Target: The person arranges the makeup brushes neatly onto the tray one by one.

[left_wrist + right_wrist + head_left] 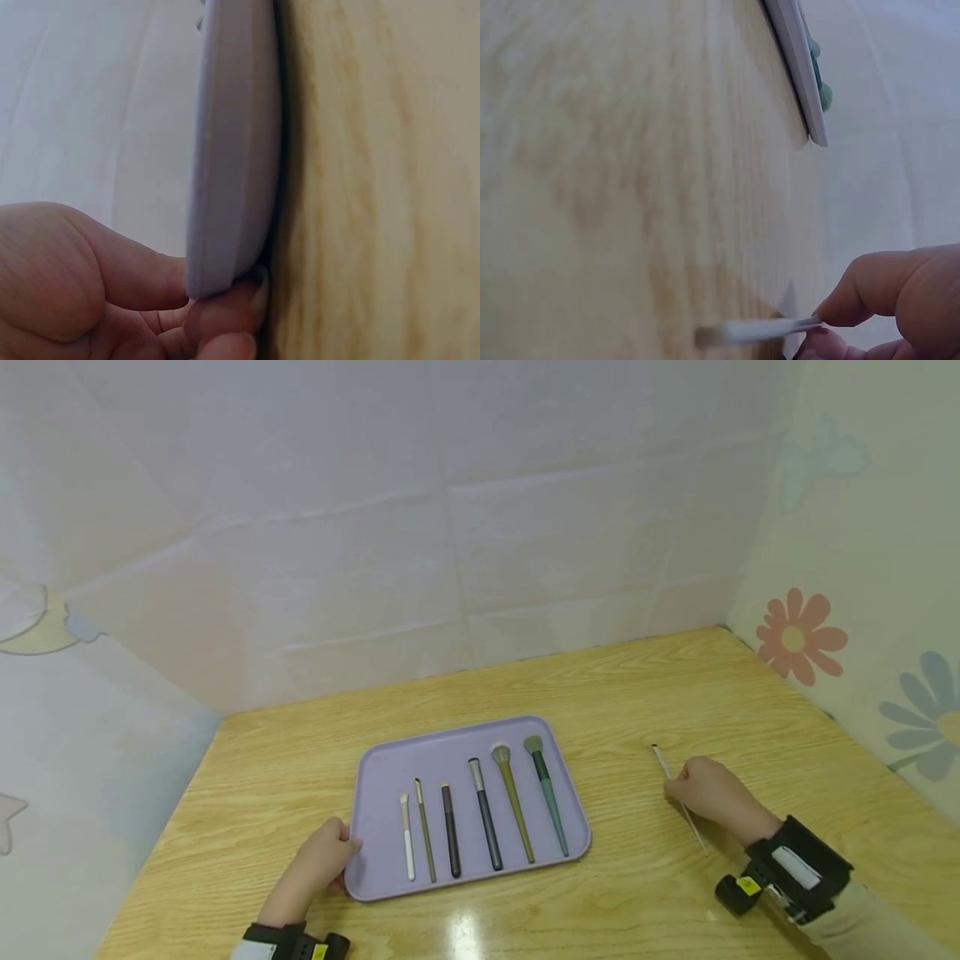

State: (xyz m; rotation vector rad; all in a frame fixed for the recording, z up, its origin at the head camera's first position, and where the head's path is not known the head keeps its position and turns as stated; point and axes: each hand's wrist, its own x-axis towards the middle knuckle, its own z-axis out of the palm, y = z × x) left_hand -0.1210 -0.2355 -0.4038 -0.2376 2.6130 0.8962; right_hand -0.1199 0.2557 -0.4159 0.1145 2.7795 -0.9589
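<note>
A lilac tray lies on the table with several makeup brushes side by side on it. My left hand pinches the tray's left edge; in the left wrist view the thumb is on the rim and the fingers are beneath it. Off to the right of the tray, my right hand pinches a thin white makeup brush around its middle. That brush slants over the tabletop, its dark tip pointing away from me. In the right wrist view the near end of the brush shows close to the wood.
The wooden table meets a pale cloth wall at the back. Side walls with printed flowers and shapes stand left and right. On the tray, a green brush lies nearest the right rim and a white one nearest the left.
</note>
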